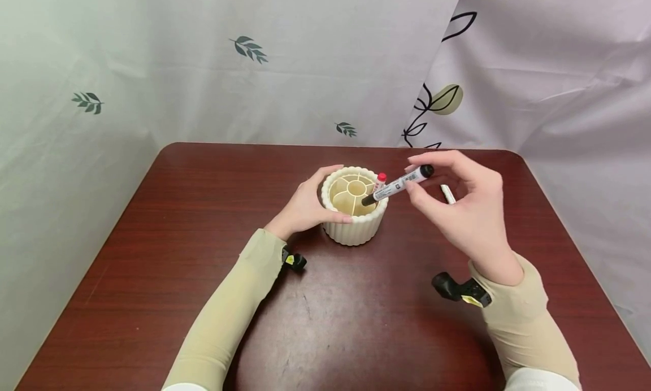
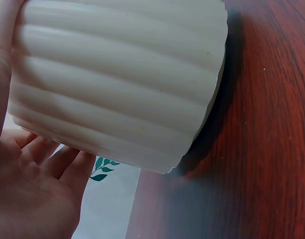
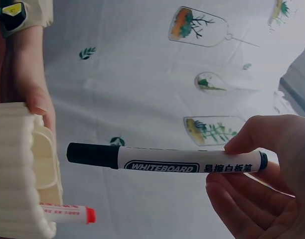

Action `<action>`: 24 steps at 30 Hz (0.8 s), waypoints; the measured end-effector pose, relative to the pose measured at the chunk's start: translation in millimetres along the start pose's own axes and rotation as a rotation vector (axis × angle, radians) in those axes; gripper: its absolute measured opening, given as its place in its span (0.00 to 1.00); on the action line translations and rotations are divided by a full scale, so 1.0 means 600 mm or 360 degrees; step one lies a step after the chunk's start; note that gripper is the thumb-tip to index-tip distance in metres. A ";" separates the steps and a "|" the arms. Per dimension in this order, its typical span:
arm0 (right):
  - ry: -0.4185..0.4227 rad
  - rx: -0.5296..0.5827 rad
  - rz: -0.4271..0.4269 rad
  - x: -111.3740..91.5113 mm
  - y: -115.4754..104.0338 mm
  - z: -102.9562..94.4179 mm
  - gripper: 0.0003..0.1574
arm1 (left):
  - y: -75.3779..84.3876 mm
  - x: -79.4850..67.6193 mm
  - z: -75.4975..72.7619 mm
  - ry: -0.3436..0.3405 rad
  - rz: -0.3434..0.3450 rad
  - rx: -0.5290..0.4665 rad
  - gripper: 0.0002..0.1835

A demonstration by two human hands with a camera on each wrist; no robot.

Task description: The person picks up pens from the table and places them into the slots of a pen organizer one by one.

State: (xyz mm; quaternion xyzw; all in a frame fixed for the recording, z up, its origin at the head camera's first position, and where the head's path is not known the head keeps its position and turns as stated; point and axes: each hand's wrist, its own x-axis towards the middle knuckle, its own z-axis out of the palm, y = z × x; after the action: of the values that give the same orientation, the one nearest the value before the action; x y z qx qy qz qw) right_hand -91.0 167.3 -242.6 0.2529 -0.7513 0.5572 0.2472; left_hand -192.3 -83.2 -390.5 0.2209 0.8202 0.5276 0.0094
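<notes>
Over table (image 1: 366, 312), right hand (image 1: 470, 204) pinches marker (image 1: 396, 186) reading "WHITEBOARD 易擦白板笔"; left hand (image 1: 307, 204) grips ribbed holder (image 1: 354, 231).

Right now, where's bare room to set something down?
The table is bare in front of the ribbed holder, between the left sleeve and right sleeve, and outside the left sleeve. It's crowded around the holder: left hand gripping it, red-capped marker inside, right hand holding a black-capped marker nearby and partly hiding a white item.
</notes>
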 end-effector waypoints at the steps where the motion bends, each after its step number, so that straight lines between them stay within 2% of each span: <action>1: -0.0031 -0.0026 0.0005 0.000 0.000 0.003 0.18 | 0.000 0.000 0.000 -0.0001 0.0002 -0.0002 0.57; 6: -0.0161 -0.0079 0.0014 -0.001 0.017 0.016 0.20 | -0.002 0.001 0.000 -0.0003 0.0013 -0.0027 0.57; 14: -0.0245 -0.0109 0.0014 -0.012 0.082 0.019 0.24 | -0.002 -0.003 -0.002 -0.0044 0.0047 -0.0008 0.59; 20: -0.0242 -0.0109 0.0034 -0.013 0.087 0.016 0.24 | 0.001 -0.021 -0.015 -0.0085 0.0045 0.0095 0.61; 24: -0.0250 -0.0132 0.0050 -0.016 0.089 0.017 0.23 | 0.002 -0.032 -0.024 -0.0098 0.0060 0.0101 0.61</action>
State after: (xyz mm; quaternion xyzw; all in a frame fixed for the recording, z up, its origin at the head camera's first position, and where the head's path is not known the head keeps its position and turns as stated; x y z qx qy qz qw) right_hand -119.9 172.1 -289.3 0.2735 -0.7947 0.5078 0.1892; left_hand -178.2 -102.5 -387.0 0.2525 0.8316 0.4943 0.0176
